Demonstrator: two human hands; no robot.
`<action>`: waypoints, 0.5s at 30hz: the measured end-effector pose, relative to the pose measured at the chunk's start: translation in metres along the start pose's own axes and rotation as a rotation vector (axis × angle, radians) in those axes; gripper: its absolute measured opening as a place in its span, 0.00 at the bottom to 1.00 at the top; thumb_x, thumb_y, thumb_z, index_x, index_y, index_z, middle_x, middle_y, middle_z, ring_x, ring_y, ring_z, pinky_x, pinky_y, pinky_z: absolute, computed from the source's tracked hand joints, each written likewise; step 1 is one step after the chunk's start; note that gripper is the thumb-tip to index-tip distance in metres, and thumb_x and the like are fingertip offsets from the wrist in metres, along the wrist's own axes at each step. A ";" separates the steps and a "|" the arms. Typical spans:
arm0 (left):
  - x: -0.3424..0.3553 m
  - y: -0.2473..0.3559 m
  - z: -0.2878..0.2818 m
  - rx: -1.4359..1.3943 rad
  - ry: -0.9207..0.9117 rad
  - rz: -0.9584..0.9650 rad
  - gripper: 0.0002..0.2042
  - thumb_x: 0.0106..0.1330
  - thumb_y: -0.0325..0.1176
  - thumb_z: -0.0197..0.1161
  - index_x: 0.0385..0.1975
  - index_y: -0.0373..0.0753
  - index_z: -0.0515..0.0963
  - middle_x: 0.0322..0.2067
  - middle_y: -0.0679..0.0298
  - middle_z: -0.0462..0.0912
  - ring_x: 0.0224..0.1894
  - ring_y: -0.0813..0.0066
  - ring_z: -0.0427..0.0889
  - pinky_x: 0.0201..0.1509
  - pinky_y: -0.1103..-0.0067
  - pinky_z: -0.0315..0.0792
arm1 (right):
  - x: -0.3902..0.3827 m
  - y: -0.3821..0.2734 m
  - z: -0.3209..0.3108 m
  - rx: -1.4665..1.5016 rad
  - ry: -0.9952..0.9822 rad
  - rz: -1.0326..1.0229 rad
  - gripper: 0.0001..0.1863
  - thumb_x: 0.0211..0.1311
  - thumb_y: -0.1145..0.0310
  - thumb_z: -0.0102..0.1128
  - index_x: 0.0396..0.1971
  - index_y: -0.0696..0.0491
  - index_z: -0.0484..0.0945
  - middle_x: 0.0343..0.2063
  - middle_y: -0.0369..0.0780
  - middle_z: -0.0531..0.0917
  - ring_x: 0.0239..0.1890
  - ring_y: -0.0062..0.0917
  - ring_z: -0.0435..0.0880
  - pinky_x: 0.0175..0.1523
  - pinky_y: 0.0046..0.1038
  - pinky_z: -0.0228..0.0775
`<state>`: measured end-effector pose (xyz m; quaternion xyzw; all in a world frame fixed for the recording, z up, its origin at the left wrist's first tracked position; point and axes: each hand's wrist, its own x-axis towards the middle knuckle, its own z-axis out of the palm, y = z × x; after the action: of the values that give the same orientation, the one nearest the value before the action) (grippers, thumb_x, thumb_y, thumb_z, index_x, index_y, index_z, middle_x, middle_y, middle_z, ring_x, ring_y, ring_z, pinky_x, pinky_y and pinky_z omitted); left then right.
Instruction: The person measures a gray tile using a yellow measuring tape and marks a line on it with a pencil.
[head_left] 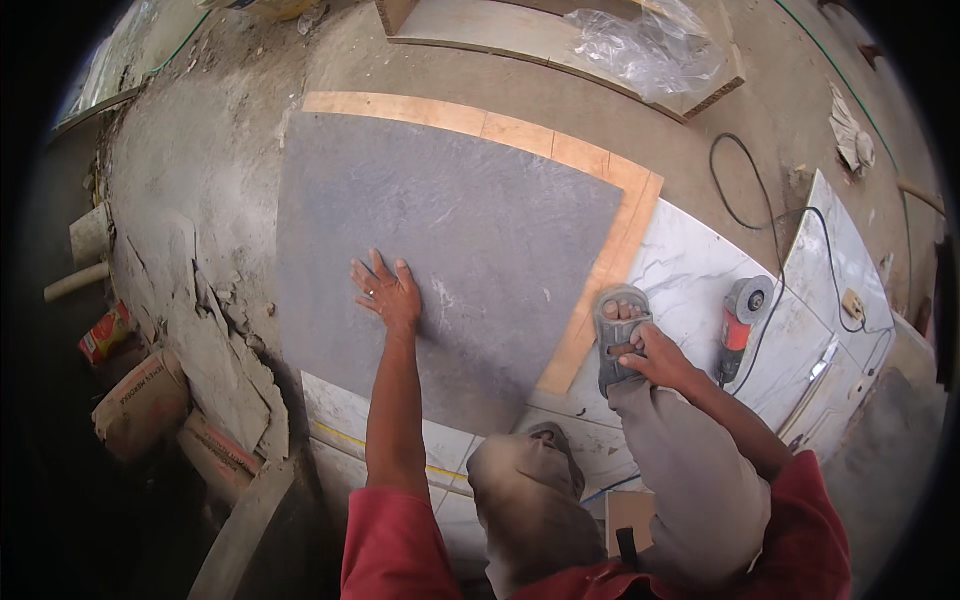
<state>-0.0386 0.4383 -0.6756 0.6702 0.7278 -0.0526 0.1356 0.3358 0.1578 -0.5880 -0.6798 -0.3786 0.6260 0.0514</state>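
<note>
My left hand (388, 290) lies flat, fingers spread, on a large grey stone-look tile (470, 210). Under this tile, an orange-brown slab (625, 215) with thin lines on it shows along the far and right edges. My right hand (655, 358) is closed at the side of the dark grey sandal (610, 375) on my right foot, its fingers curled against the strap. That foot rests beside the slab's right edge. To the right of it, an angle grinder (738, 325) with a red and black body lies on white marbled tiles (690, 260).
A shallow wooden box (480, 30) holding clear plastic wrap (655, 50) stands at the far side. The black cord (765, 190) loops over the floor at right. Broken cement pieces (240, 370) and brown paper packages (145, 400) lie at left. A yellow strip (340, 434) runs near my left forearm.
</note>
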 end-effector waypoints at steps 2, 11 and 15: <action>0.001 -0.001 -0.019 0.014 -0.111 -0.036 0.33 0.71 0.49 0.50 0.72 0.44 0.50 0.73 0.46 0.39 0.75 0.43 0.37 0.72 0.45 0.37 | -0.003 0.008 0.007 -0.131 0.061 -0.149 0.21 0.58 0.63 0.65 0.43 0.57 0.67 0.43 0.50 0.74 0.48 0.46 0.76 0.51 0.43 0.70; -0.140 0.038 -0.114 -0.544 -0.896 0.031 0.25 0.70 0.45 0.56 0.61 0.34 0.68 0.54 0.46 0.78 0.56 0.54 0.78 0.60 0.69 0.70 | -0.014 -0.061 -0.007 -0.379 -0.083 -0.057 0.21 0.58 0.63 0.62 0.47 0.59 0.70 0.48 0.52 0.72 0.51 0.48 0.77 0.55 0.43 0.71; -0.168 -0.002 -0.152 -0.544 -0.875 -0.081 0.22 0.71 0.43 0.56 0.57 0.34 0.72 0.50 0.49 0.81 0.55 0.60 0.79 0.58 0.71 0.70 | 0.004 -0.095 0.018 -0.188 0.021 -0.112 0.23 0.60 0.62 0.59 0.49 0.63 0.72 0.44 0.56 0.79 0.49 0.48 0.79 0.55 0.41 0.71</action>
<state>-0.0488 0.3162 -0.4850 0.4975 0.6157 -0.1420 0.5943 0.2762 0.2200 -0.5430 -0.6661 -0.4723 0.5767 0.0263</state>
